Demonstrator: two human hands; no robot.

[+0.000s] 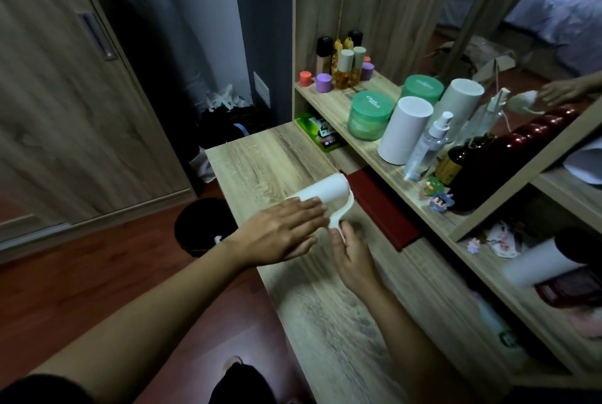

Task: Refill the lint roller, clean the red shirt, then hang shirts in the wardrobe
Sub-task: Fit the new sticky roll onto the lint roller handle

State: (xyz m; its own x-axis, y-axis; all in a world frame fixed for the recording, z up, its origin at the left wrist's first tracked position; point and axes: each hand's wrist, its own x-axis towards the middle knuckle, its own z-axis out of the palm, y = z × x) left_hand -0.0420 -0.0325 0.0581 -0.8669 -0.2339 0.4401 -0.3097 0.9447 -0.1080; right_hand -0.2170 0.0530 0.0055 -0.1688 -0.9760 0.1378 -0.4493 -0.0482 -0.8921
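Two hands work a lint roller (325,190) on a wooden table top (260,159) beside the wardrobe door (65,94).
The wardrobe door fills the left; the table top runs along the right, under a shelf (329,104) bearing a white tube (404,130), a green jar (369,115) and a spray bottle (426,149); a flat red box (381,208) lies just beside the roller; the roller lies on the table top; the left hand (280,234) rests flat on its white roll, fingers straight; the right hand (353,257) grips the handle's end.
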